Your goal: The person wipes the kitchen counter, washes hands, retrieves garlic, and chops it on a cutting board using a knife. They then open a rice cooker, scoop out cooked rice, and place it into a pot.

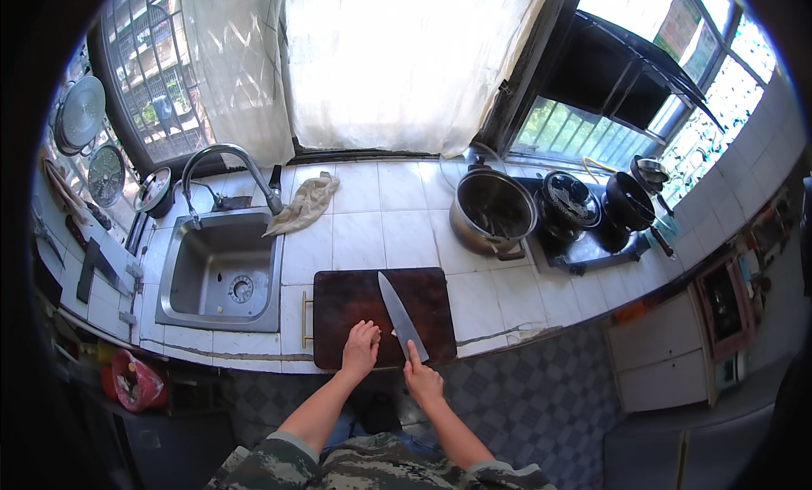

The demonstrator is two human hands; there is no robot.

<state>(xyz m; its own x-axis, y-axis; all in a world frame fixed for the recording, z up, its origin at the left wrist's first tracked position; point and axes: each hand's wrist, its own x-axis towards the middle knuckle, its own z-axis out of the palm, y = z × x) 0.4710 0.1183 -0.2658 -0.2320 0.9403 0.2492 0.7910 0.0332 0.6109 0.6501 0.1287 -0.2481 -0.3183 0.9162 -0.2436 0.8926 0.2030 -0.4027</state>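
A dark brown cutting board (342,299) with a brass-coloured handle at its left lies at the counter's front edge. My right hand (423,381) grips a chef's knife (399,312), index finger laid along the blade near its heel. The blade slants across the board, its tip towards the far edge. To its left, my left hand (361,349) curls its fingers on a small tan piece of food (377,337), mostly hidden under them. A tiny white piece (394,333) lies against the blade's left side.
Left of the board is a steel sink (219,271) with a curved faucet (231,150); a crumpled cloth (307,201) lies beside it. At the right stand a large pot (485,236) and a gas stove (571,255) with a lidded pot (569,204) and a black pan (628,201).
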